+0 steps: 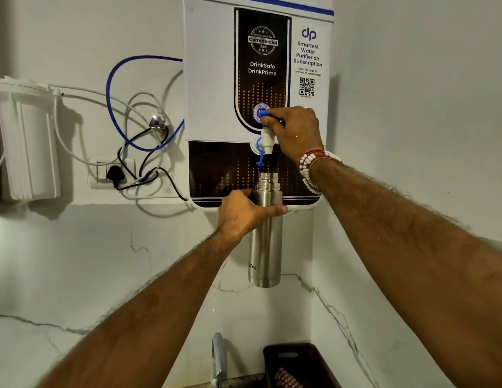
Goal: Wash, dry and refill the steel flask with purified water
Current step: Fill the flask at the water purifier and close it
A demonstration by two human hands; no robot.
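Note:
A tall steel flask (265,242) without a cap hangs upright in the air, its threaded mouth just below the purifier's white tap (267,140). My left hand (241,212) grips the flask round its upper body. My right hand (293,130) pinches the blue lever on top of the tap. The white water purifier (213,79) is mounted on the wall. No stream of water is plainly visible between the tap and the flask.
Left of the purifier, blue and white tubes (115,88) and black cables loop to a wall socket (112,172). A white filter housing (28,141) hangs at far left. Below are a steel sink faucet (219,357) and a dark basket (297,365) in the corner.

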